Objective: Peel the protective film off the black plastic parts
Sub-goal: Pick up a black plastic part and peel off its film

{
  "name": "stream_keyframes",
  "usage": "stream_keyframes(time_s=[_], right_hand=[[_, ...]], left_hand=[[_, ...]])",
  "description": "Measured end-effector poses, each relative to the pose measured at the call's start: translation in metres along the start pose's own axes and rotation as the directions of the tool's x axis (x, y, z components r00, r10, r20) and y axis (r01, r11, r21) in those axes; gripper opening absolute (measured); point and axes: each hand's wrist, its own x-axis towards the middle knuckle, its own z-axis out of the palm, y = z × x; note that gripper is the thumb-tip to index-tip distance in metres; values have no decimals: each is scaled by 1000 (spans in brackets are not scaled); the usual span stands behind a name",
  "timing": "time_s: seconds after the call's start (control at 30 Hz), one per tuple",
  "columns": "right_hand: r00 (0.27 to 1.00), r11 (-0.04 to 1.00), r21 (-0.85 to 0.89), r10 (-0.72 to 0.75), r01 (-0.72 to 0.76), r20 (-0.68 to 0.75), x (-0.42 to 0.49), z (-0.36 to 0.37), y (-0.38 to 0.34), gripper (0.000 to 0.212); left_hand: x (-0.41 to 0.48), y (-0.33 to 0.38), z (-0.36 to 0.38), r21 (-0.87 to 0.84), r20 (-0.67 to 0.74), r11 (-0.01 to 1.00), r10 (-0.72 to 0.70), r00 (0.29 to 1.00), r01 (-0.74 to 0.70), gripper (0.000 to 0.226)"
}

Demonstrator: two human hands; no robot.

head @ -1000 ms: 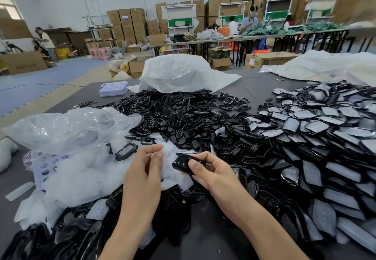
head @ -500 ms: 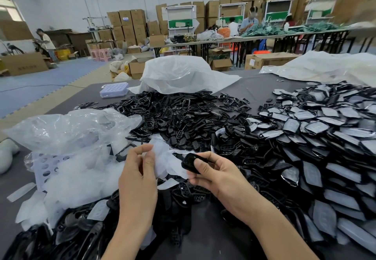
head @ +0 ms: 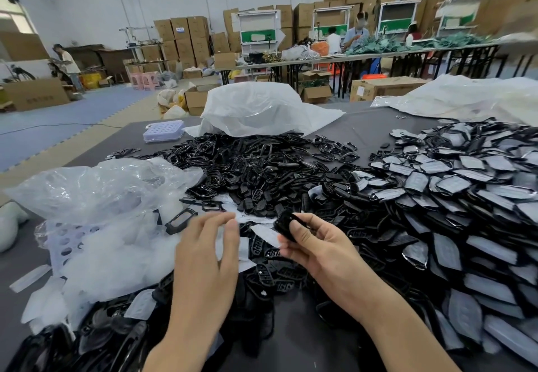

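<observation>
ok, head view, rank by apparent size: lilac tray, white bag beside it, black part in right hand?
1. white bag
2. lilac tray / black part in right hand: look alike, part nearer camera, so unranked

Pinches a small black part between thumb and fingers of the right hand. Holds the left hand just left of that part, fingertips blurred, grip not possible to tell. Behind that part a heap of bare black parts, right of it film-covered parts, well left of it a clear plastic bag.
</observation>
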Motion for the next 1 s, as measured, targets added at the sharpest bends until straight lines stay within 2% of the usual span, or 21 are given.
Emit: stream_keyframes(time_s=[0.07, 0.13, 0.2, 0.37, 0.47, 0.53, 0.67, 0.8, 0.87, 1.0], right_hand=[[1000, 1000, -8, -12, 12, 9, 0, 1, 2, 21], [999, 1000, -19, -15, 15, 31, 0, 3, 3, 16], [999, 1000, -22, -11, 12, 42, 0, 3, 3, 20], [999, 999, -46, -7, 8, 41, -1, 3, 2, 22], [997, 996, -72, -50, 46, -62, 0, 3, -1, 17], [985, 993, -90, -87, 74, -147, 1, 2, -2, 26], [981, 990, -110, -111, 94, -161, -1, 0, -2, 26], [987, 984, -163, -93, 71, -130, -4, 6, 0, 22], [991, 979, -197, -71, 47, -112, -4, 9, 2, 13], [996, 968, -250, -47, 25, -79, -5, 12, 5, 12]], left_hand=[[-3, 11, 0, -154, 135, 984, -74, 988, 95, 35], [-4, 16, 3, -253, 232, 947, -138, 963, 196, 24], [-3, 18, 3, -321, 254, 918, -152, 955, 232, 15], [-2, 19, 1, -431, 260, 865, -154, 953, 258, 23], [-1, 18, 3, -505, 257, 809, -191, 947, 301, 19], [0, 19, 2, -563, 278, 758, -200, 940, 328, 16], [-4, 26, 3, -582, 367, 748, -107, 924, 318, 8], [-8, 28, 10, -589, 300, 759, -114, 947, 278, 5], [-9, 28, 11, -571, 261, 779, -129, 957, 261, 8], [-9, 27, 10, -542, 181, 811, -146, 973, 223, 13]])
